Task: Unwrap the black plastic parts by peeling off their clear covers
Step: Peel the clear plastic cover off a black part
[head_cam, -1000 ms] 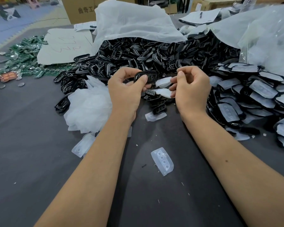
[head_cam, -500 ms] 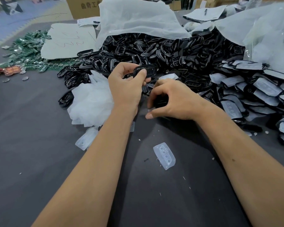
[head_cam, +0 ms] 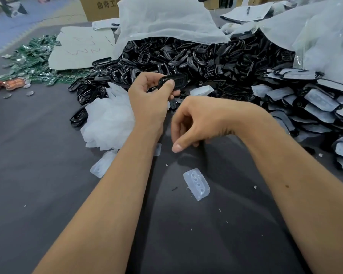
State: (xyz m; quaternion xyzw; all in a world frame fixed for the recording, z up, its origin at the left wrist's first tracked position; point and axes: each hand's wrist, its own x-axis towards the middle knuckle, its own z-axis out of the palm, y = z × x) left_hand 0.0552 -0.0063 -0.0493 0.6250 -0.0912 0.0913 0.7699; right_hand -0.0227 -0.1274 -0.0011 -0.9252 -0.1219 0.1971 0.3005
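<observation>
The left hand (head_cam: pixel 149 95) still grips a black plastic part (head_cam: pixel 173 81) between thumb and curled fingers, raised in front of the heap of black parts (head_cam: pixel 186 58), much as half a second ago. The right hand (head_cam: pixel 202 121) has dropped lower toward the dark surface (head_cam: pixel 38 165), its fingers loosely curled and apparently holding nothing. A peeled clear cover (head_cam: pixel 196 183) lies just below it, unmoved.
</observation>
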